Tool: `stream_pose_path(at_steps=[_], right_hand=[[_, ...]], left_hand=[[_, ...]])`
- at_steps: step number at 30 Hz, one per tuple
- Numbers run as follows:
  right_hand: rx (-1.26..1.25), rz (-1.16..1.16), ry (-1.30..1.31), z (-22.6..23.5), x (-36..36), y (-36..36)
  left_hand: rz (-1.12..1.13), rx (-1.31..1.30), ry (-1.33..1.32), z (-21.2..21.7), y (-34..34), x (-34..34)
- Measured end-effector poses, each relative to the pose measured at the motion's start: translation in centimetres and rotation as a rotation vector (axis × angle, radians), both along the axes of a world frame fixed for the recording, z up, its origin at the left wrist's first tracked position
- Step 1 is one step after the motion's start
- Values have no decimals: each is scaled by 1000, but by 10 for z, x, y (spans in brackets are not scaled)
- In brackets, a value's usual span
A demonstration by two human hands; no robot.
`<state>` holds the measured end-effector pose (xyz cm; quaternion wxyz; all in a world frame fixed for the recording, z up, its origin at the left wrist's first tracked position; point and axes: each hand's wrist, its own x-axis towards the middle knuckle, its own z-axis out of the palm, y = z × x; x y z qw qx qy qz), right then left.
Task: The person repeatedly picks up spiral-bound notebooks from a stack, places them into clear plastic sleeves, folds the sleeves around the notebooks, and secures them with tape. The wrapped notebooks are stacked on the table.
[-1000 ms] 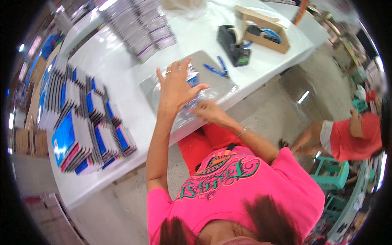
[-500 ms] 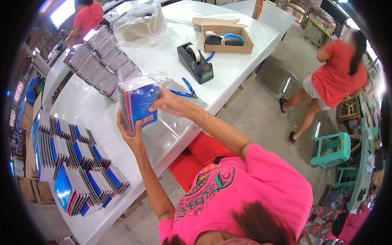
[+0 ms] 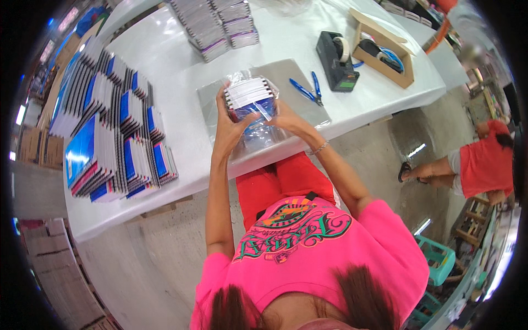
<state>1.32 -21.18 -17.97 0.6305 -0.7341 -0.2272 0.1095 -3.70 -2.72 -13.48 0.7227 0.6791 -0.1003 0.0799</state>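
Both my hands hold a bundle of spiral notebooks (image 3: 248,93) in clear plastic film, blue cover toward me and page edges up. My left hand (image 3: 231,129) wraps the left side, its thumb across the front. My right hand (image 3: 286,116) closes on the right side, its fingertips partly hidden by the bundle. Beneath lies a stack of clear plastic sheets (image 3: 208,110) on the white table (image 3: 181,82). Just right of it rest blue-handled nippers (image 3: 309,89).
Many loose notebooks (image 3: 104,132) stand in stacks at the left. Plastic-wrapped bundles (image 3: 212,27) are piled at the back. A black tape dispenser (image 3: 336,63) and an open cardboard box (image 3: 385,55) sit at the right. A person in red (image 3: 487,162) and a green stool (image 3: 437,261) are beyond the table.
The view has swung, so the table's things sit elsewhere in it. The bundle has tipped, its page edges now showing. My right hand has moved from its front to its right side.
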Motion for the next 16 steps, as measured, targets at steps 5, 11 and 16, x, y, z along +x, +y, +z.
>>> stream_pose_path(at_steps=[5, 11, 16], right_hand=[[-47, 93, -444, 89, -13, -17], [-459, 140, -856, 172, -1, -26], [-305, 87, -636, 226, 2, -19]], left_hand=[[114, 439, -363, 56, 25, -13], [80, 1085, -524, 123, 40, -9], [192, 633, -542, 160, 47, -5]])
